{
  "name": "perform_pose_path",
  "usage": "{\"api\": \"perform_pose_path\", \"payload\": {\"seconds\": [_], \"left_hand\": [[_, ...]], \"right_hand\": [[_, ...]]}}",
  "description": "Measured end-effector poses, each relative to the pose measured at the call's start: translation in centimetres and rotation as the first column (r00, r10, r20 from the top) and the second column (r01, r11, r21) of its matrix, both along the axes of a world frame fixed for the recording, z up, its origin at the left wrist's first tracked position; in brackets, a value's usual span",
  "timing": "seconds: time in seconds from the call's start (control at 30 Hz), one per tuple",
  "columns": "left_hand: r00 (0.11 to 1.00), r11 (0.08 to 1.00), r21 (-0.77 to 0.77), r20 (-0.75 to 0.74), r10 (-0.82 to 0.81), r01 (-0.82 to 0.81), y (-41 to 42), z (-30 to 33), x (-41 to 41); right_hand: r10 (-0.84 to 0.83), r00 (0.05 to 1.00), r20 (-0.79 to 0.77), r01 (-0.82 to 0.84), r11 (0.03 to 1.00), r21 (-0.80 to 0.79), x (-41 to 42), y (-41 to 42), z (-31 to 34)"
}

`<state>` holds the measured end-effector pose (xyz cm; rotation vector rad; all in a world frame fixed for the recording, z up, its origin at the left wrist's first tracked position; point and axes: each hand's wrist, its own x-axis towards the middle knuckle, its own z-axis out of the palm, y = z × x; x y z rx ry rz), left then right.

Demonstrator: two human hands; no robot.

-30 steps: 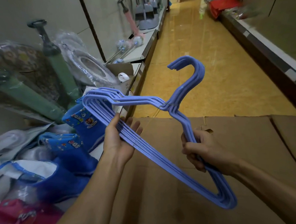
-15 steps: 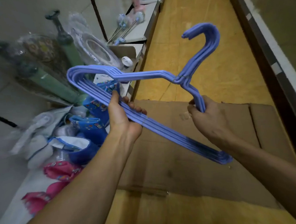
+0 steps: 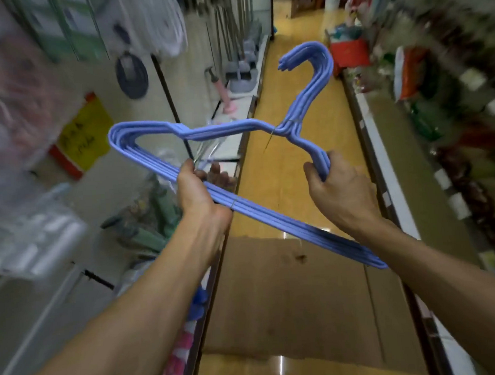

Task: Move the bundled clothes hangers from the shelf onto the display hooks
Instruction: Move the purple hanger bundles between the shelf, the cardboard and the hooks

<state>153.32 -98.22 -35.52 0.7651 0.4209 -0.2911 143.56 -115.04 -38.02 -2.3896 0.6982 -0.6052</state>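
Note:
A bundle of several light-blue clothes hangers (image 3: 231,130), tied together, is held up in front of me over the aisle, hooks (image 3: 310,56) pointing up and left. My left hand (image 3: 197,190) grips the bottom bars near their left part. My right hand (image 3: 336,187) grips the right shoulder just below the neck. At the upper left, blurred, hangs a bundle of pale hangers (image 3: 163,21) on the wall display; the display hooks themselves are too blurred to make out.
A shelf (image 3: 238,147) with wrapped goods runs along the left, with a yellow sign (image 3: 83,133). Flattened cardboard (image 3: 290,295) lies on the yellow floor below. Another shelf of goods (image 3: 454,134) lines the right, and a red basket (image 3: 349,52) stands down the aisle.
Both hands have lifted the hanger bundle higher and my view has risen from the lower shelf toward the wall display on the left. Grips are unchanged.

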Motion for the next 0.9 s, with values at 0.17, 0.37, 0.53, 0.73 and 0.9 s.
{"api": "perform_pose_path", "payload": {"seconds": [0.17,0.37,0.53,0.73,0.9], "left_hand": [[0.989,1.0,-0.003,0.146,-0.027,0.028,-0.7,14.7,-1.7],[0.974,0.999,-0.049,0.226,-0.007,0.019,0.2,26.5,-6.1],[0.969,0.996,-0.094,0.244,0.03,-0.007,1.2,30.8,-9.3],[0.964,0.993,-0.112,0.26,0.055,-0.027,2.7,33.0,-11.5],[0.949,0.985,-0.171,0.309,0.056,-0.002,4.5,34.7,-11.4]], "right_hand": [[0.028,0.999,0.046,-0.026,0.999,-0.039,-1.7,-0.9,14.3],[0.072,0.986,0.152,-0.062,0.996,-0.069,-5.6,-0.4,26.3],[0.118,0.978,0.173,-0.115,0.993,-0.032,-8.8,0.7,30.8],[0.142,0.968,0.207,-0.146,0.989,0.005,-11.0,2.4,33.3],[0.139,0.95,0.279,-0.161,0.985,0.059,-10.8,3.9,34.8]]}}
